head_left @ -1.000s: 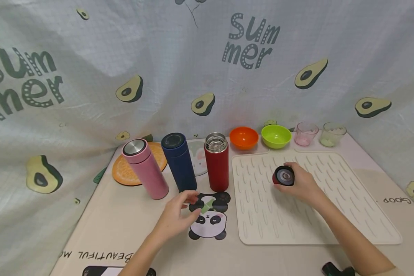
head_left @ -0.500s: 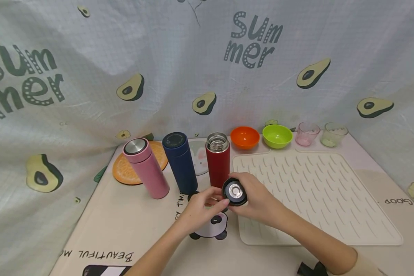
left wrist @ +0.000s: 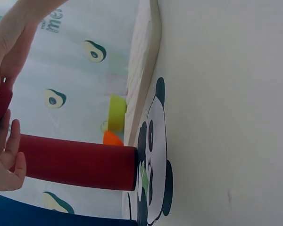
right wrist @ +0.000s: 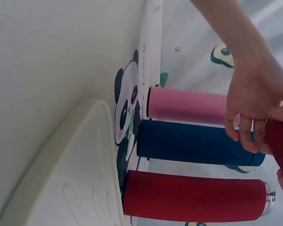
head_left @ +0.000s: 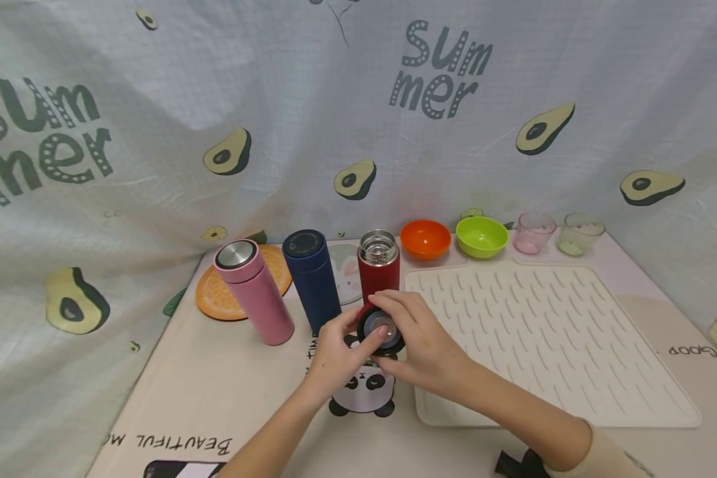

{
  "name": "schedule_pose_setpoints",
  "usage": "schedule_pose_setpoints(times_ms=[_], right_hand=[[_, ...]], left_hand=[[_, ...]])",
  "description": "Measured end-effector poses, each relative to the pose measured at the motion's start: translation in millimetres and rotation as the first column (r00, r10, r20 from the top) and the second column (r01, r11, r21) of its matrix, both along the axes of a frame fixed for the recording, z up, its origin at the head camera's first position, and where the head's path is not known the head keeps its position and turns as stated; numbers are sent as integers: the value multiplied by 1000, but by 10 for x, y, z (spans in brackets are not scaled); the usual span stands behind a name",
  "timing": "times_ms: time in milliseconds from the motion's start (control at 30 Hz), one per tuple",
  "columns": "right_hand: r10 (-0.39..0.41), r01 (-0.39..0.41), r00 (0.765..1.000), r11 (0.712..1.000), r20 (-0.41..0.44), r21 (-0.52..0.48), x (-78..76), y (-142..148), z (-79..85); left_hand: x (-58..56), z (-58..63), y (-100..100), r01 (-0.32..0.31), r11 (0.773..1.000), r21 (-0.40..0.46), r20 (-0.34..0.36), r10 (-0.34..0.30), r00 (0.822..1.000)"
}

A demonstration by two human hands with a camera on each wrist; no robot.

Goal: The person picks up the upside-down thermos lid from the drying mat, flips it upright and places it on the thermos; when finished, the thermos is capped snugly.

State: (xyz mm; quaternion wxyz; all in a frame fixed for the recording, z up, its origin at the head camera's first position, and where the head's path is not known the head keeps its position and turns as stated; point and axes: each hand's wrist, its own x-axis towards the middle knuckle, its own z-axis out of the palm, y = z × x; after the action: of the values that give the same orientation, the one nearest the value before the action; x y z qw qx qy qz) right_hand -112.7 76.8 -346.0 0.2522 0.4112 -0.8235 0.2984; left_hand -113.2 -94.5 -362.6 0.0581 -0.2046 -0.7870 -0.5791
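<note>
Both hands hold a red bottle lid, its dark rim and pale inner side turned up toward the head camera. My right hand grips it round the side. My left hand pinches it from the other side, thumb over the inner face. Just behind stands the red thermos, upright, its steel mouth bare; the hands hide its lower part in the head view. In the right wrist view, the lid is partly cut off by the frame edge.
To the left stand a lidded blue thermos and a lidded pink thermos. A ribbed cream mat lies at right. Behind it are an orange bowl, a green bowl and two glasses. A panda mat lies below the hands.
My right hand has brought the lid leftward from over the cream mat to in front of the red thermos. My left hand has moved up and right and taken hold of it.
</note>
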Motion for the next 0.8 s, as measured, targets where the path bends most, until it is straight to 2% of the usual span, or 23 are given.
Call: schedule_pose_setpoints(times_ms=[100, 133, 167, 200, 267, 333, 400, 533, 600, 700, 733, 800], right_hand=[[17, -15, 998, 999, 59, -38, 6, 37, -4], [26, -21, 995, 998, 91, -57, 6, 54, -7], [31, -21, 991, 997, 133, -77, 8, 72, -5], [41, -24, 983, 995, 179, -99, 9, 91, -3], [69, -31, 961, 989, 267, -146, 11, 127, 8], [102, -38, 935, 981, 341, -191, 14, 156, 26], [146, -57, 910, 971, 387, -232, 17, 175, 51], [206, -86, 879, 956, 430, -282, 23, 181, 100], [220, -92, 869, 952, 442, -293, 31, 171, 121], [237, -95, 857, 946, 458, -311, 36, 158, 140], [247, -100, 854, 942, 458, -321, 37, 152, 145], [265, -110, 851, 934, 453, -341, 37, 146, 149]], left_hand=[[6, 27, -20, -61, 998, -5, -125, 60, 990], [3, 36, -28, -88, 996, -14, -193, 84, 978], [-2, 47, -36, -116, 993, -22, -269, 106, 957], [-10, 57, -45, -140, 990, -28, -348, 122, 929], [-25, 84, -62, -193, 980, -40, -512, 146, 847], [-37, 112, -73, -233, 971, -45, -655, 147, 741], [-43, 145, -77, -258, 965, -44, -761, 135, 635], [-49, 209, -57, -313, 949, -43, -896, 102, 432], [-50, 234, -38, -328, 944, -34, -934, 86, 346], [-49, 251, -9, -330, 944, -20, -966, 67, 250], [-48, 250, -2, -326, 945, -16, -971, 63, 230], [-44, 247, 10, -322, 947, -11, -977, 59, 206]])
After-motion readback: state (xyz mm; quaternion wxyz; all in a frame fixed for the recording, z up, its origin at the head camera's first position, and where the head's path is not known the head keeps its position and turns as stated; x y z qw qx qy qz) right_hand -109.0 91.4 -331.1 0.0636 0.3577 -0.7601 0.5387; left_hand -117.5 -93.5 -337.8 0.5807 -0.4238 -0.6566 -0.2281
